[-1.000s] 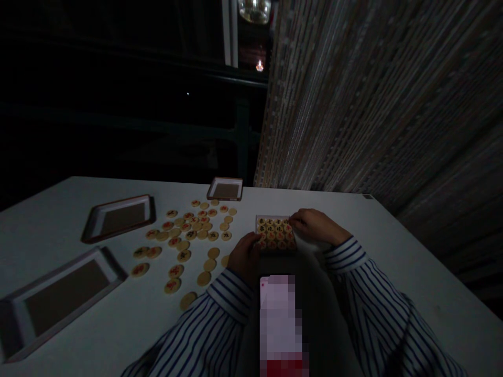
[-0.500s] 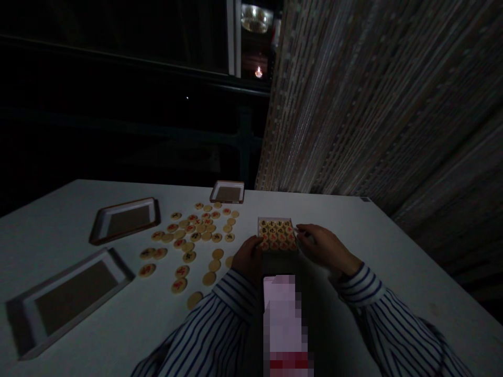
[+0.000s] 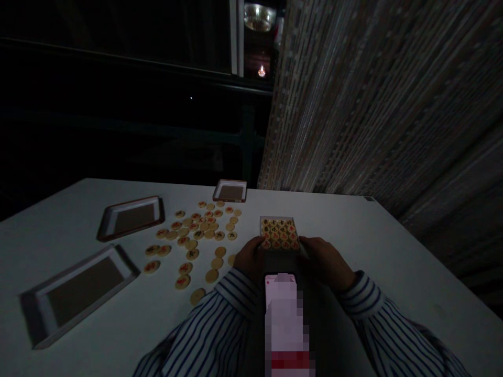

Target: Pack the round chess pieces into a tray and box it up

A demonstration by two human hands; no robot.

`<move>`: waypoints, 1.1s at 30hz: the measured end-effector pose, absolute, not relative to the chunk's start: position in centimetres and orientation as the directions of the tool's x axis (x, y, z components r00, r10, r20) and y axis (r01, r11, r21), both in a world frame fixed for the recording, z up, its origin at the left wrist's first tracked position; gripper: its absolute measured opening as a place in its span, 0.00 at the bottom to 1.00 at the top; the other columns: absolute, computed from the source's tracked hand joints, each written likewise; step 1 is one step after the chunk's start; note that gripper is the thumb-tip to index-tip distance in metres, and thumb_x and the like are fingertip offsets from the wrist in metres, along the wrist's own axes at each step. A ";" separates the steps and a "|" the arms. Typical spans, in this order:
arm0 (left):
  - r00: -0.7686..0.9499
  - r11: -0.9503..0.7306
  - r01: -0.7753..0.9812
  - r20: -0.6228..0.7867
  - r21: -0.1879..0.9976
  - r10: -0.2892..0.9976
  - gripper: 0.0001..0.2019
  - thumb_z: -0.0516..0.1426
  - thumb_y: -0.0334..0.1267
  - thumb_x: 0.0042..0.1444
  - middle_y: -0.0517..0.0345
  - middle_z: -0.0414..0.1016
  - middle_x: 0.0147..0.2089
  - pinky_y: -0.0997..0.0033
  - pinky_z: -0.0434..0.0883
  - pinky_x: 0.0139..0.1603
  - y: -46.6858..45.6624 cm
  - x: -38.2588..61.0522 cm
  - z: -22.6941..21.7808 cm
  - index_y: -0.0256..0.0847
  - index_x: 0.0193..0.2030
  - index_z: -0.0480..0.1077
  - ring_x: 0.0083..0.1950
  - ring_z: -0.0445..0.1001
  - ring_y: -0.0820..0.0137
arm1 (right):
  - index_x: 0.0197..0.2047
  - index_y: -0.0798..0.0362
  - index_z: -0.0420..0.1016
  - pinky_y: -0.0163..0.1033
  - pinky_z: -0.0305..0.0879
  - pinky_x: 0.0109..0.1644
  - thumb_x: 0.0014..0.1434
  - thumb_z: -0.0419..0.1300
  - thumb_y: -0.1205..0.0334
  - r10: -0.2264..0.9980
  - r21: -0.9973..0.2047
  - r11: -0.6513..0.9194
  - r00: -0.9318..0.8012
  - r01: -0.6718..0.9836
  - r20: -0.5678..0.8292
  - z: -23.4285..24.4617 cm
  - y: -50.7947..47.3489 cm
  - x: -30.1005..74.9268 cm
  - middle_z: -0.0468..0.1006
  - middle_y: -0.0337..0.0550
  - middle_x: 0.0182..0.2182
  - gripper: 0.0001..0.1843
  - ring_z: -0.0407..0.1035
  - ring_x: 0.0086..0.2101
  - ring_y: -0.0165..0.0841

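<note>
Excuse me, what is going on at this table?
A person in striped sleeves has both hands on a small box packed with round game pieces, left hand at its near left corner, right hand at its near right. More loose pieces and three trays lie left on the white table.

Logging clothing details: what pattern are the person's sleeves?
White with dark blue stripes, clearest in the head view on the left sleeve.

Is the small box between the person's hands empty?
No, the small box is filled with rows of round pieces, with left hand and right hand at its corners.
</note>
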State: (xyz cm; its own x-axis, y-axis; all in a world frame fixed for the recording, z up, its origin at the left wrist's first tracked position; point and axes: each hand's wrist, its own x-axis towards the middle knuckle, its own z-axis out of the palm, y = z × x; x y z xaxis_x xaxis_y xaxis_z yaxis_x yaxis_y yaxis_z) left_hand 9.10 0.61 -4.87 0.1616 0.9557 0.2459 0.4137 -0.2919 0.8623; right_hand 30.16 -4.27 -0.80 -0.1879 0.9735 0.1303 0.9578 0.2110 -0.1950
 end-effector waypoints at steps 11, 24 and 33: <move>0.183 -0.277 0.417 0.218 0.866 0.959 0.16 0.48 0.34 0.53 0.51 0.74 0.46 0.65 0.71 0.47 0.6 9.1 -4.9 0.37 0.47 0.68 0.46 0.73 0.67 | 0.55 0.54 0.63 0.40 0.63 0.45 0.57 0.50 0.59 0.960 -0.215 0.251 -0.214 0.944 0.182 -1.2 -4.3 30.5 0.73 0.50 0.43 0.22 0.67 0.43 0.37; 0.184 -0.315 0.426 0.259 0.848 0.948 0.16 0.49 0.35 0.53 0.52 0.74 0.47 0.65 0.70 0.48 0.7 8.9 -5.5 0.38 0.48 0.67 0.47 0.72 0.66 | 0.54 0.53 0.64 0.40 0.63 0.44 0.58 0.49 0.61 0.959 -0.219 0.255 -0.219 0.942 0.178 -1.2 -4.1 30.5 0.74 0.49 0.43 0.20 0.67 0.43 0.36; 0.191 -0.325 0.468 0.265 0.822 0.945 0.15 0.49 0.36 0.52 0.54 0.75 0.45 0.65 0.71 0.46 0.9 8.8 -5.5 0.39 0.46 0.68 0.45 0.73 0.66 | 0.54 0.54 0.64 0.41 0.63 0.43 0.58 0.49 0.62 0.958 -0.222 0.262 -0.225 0.939 0.180 -1.0 -4.3 30.3 0.74 0.50 0.42 0.21 0.67 0.41 0.37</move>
State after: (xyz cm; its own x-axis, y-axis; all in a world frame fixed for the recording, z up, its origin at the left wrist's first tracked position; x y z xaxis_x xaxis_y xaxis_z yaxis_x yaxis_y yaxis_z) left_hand 8.83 0.89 -5.51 0.1909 0.9451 0.2654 0.4678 -0.3252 0.8218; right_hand 30.35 -4.29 -1.00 -0.2248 0.9576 0.1800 0.9392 0.2621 -0.2217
